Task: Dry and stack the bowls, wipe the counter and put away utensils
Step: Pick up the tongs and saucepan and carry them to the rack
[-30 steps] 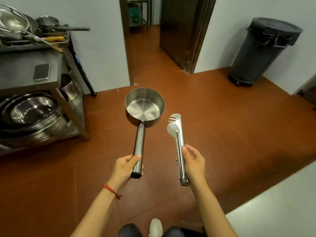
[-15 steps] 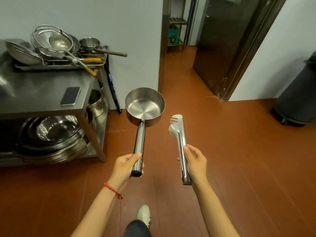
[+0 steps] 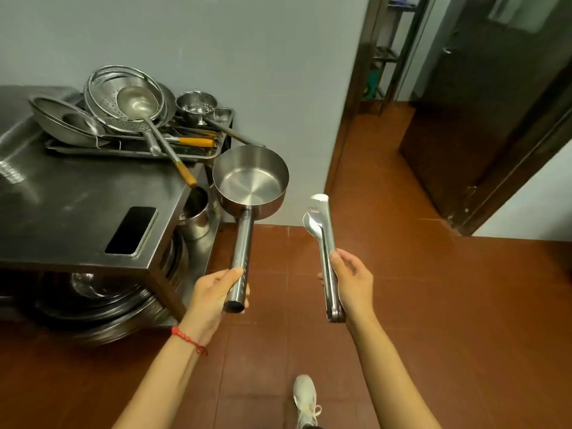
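My left hand (image 3: 213,294) grips the long handle of a steel saucepan (image 3: 250,181), held level with its empty bowl just off the right corner of the steel table (image 3: 77,196). Steel tongs (image 3: 325,243) are held shut in my right hand (image 3: 353,281), tips pointing away from me. At the table's back edge a tray (image 3: 133,150) carries colanders, a ladle, a small pot and several utensils. Stacked steel bowls (image 3: 117,301) sit on the shelf under the table.
A black phone (image 3: 131,230) lies on the table near its front corner. A steel pot (image 3: 195,218) sits on the lower shelf at the right end. Red tiled floor runs right toward an open doorway (image 3: 380,82) and a dark door (image 3: 483,119). My shoe (image 3: 305,397) shows below.
The view has swung left and closer to the table; the bin has left the frame. Both hands keep the same grip on the saucepan and tongs.
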`<state>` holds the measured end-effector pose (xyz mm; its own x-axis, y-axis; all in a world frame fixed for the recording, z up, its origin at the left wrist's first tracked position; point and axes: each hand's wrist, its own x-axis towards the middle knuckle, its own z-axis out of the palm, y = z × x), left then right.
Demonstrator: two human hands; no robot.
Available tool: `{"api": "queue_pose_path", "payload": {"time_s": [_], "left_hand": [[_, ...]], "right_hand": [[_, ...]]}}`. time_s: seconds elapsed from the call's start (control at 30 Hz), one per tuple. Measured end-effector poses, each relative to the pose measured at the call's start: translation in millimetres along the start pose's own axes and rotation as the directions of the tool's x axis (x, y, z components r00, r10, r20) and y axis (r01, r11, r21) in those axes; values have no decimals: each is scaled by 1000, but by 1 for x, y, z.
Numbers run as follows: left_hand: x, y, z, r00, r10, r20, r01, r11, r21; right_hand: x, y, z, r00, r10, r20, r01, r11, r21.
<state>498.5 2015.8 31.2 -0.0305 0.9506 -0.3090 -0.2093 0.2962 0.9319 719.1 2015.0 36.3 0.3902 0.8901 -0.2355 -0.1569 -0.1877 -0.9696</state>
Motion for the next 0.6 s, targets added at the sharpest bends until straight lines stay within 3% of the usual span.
{"api": "queue_pose_path", "payload": {"time_s": [0.3,0.6], "left_hand": [[111,47,25,973,42,-225,-60,996,-72],[227,97,-4,916,73,-395,-131,984,-121]], "right_hand": [[172,-66,64,978,-18,209,33,997,-67],[301,-111,171,947,-22,321,44,997,-61]]}}
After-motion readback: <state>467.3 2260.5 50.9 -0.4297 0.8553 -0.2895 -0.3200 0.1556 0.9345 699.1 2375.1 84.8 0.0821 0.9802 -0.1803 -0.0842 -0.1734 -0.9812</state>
